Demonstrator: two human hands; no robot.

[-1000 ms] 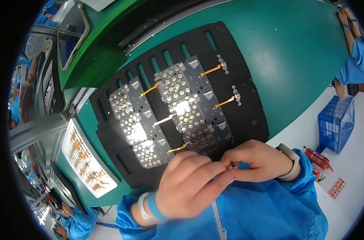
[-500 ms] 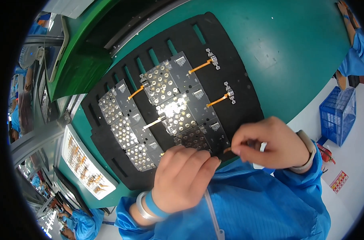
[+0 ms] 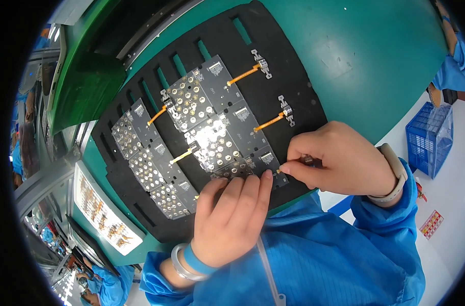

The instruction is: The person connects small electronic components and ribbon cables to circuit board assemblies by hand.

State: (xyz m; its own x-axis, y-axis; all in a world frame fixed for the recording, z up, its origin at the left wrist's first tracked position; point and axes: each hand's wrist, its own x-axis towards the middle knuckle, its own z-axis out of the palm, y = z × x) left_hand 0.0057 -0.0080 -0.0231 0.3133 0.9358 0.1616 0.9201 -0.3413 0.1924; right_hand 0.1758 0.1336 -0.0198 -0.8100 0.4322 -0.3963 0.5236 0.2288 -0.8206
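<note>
The right hand (image 3: 339,160) pinches a small flex cable (image 3: 280,171) between thumb and forefinger, its tip at the 3 o'clock end of the nearest circuit board (image 3: 265,158) on the black mat (image 3: 301,76). The left hand (image 3: 230,219), unclenched with fingers extended, rests over that board's 7 o'clock side; a white tray (image 3: 131,245) lies at the mat's 8 o'clock.

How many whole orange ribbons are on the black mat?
4: upper right ribbon, lower right ribbon, and, between the board columns, upper left ribbon and lower left ribbon. The left hand or right hand may hide more.
</note>
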